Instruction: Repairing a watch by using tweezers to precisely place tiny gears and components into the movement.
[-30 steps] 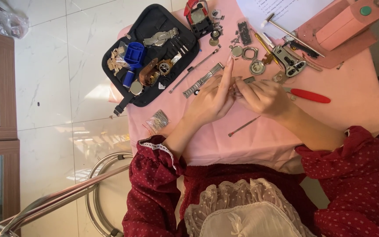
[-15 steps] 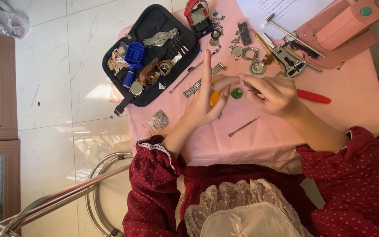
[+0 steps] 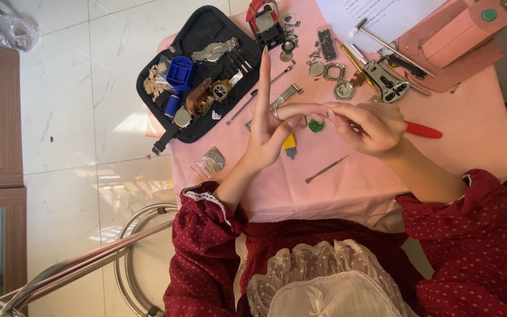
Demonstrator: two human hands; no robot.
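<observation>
Left hand [image 3: 271, 132] and right hand [image 3: 368, 126] meet fingertip to fingertip above the pink table [image 3: 470, 152], near a green piece [image 3: 316, 125].

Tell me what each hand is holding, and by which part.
The right hand grips a red-handled tool near its front end. The left hand meets it at the fingertips; what sits pinched there is too small to tell.

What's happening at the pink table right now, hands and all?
Left hand raised, index finger up, over yellow tool. Right hand pinching something tiny, too small to tell. Green piece between them. Red handle behind right hand.
</observation>
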